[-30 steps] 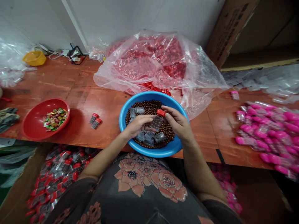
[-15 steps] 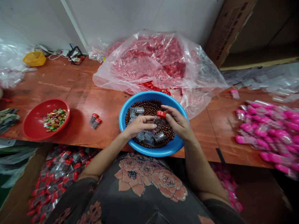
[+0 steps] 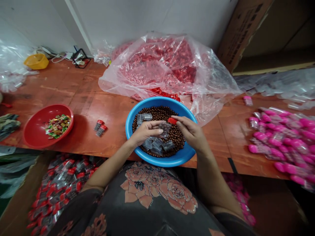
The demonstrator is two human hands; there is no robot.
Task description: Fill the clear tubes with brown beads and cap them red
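Observation:
Above a blue basin (image 3: 161, 163) my left hand (image 3: 147, 131) is closed on a small clear plastic jar (image 3: 164, 129). Just to its right, my right hand (image 3: 190, 131) pinches a red cap (image 3: 172, 121), which is apart from the jar's mouth. Brown beads (image 3: 176, 139) fill the bottom of the basin. On the beads lie several more clear jars (image 3: 156, 146), uncapped as far as I can see. Two red-capped jars (image 3: 100, 127) with dark contents rest on the table left of the basin.
A clear bag of red caps (image 3: 159, 65) lies behind the basin. On the left is a red bowl (image 3: 31, 126) of wrapped sweets. Pink-capped tubes (image 3: 283, 137) are heaped at the right. Below the table's front edge, a box holds many red-capped jars (image 3: 61, 186).
The red cap has come off the jar. My right hand has drawn it slightly up and right, while my left hand keeps the jar over the basin.

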